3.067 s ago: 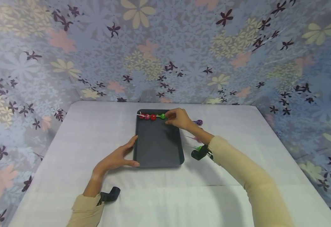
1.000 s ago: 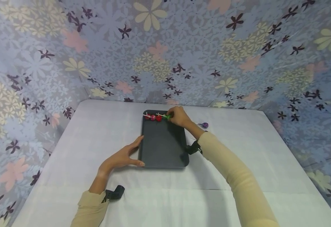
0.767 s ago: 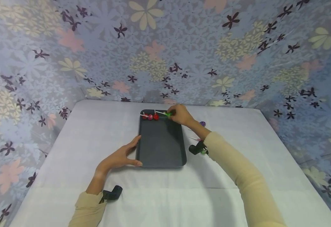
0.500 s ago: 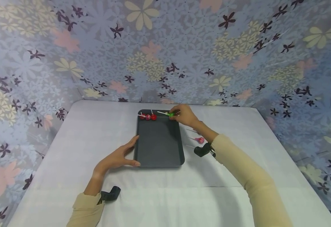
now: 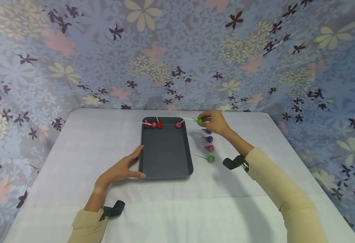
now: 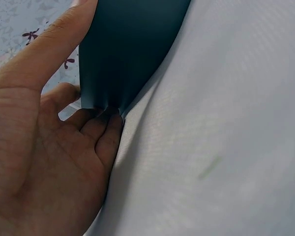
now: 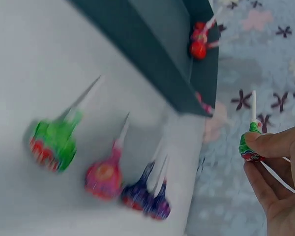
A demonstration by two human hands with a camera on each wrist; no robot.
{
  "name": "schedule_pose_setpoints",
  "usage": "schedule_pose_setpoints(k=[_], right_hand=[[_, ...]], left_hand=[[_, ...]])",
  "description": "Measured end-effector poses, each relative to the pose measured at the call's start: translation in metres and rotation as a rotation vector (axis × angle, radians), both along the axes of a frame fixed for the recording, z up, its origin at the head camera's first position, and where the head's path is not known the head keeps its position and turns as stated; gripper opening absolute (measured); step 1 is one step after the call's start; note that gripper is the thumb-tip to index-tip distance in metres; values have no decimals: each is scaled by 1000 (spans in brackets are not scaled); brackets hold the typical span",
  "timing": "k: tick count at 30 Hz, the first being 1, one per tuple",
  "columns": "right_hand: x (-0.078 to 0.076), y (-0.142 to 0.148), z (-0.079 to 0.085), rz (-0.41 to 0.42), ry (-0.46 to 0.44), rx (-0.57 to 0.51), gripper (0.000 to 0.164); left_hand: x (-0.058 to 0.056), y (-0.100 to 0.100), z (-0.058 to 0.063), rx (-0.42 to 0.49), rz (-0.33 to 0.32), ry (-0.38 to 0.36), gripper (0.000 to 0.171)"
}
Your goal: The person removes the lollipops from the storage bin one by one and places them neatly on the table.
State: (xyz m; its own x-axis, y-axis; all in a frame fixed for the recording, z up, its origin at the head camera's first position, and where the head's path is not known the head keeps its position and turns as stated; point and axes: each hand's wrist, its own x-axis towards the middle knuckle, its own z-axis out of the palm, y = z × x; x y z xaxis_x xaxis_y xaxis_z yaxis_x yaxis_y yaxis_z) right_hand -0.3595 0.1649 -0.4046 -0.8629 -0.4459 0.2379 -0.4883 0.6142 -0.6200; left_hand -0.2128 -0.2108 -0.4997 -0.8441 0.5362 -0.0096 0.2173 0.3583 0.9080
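Observation:
In the head view my left hand point(image 5: 121, 170) holds the near left corner of a dark baking tray point(image 5: 165, 152), thumb at the front and fingers along the left side. The left wrist view shows its curled fingers point(image 6: 108, 137) at the tray's lower edge. My right hand point(image 5: 215, 121) pinches a green lollipop point(image 5: 198, 120) by its wrapped head, just right of the tray's far right corner. A second white stick point(image 7: 278, 174) shows between those fingers. Red and pink lollipops point(image 5: 153, 125) lie in the tray's far left corner, and a pink lollipop point(image 5: 178, 125) in its far right corner.
Right of the tray, several lollipops lie in a column on the white cloth point(image 5: 177, 209): purple lollipops point(image 5: 209, 138) at the back, then a pink lollipop point(image 5: 210, 147) and a green lollipop point(image 5: 210, 158). A flowered backdrop point(image 5: 165, 60) rises behind the table.
My right hand has moved right, out over the tray's edge, with the green lollipop. The pink lollipop at the far right corner has come into view. My left hand stays at the tray.

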Motion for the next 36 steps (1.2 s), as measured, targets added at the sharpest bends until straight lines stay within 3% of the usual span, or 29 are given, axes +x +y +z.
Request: schedule_pose_setpoints(k=[13,19,28,36], right_hand=[[-7,49,-26,-150,-58,47,25],[-11,69,-41,-228,-39,117,23],[-16,96,-58,-294,-39,140,24],[-16,110,-64,-331,-79,167,25]], left_hand=[[2,-2,-1,-1,25,-10,112],[2,-2,0,7,17,-10,111],[1,-2,-1,23,6,-13,111],[0,-1,1,36,-4,-20,110]])
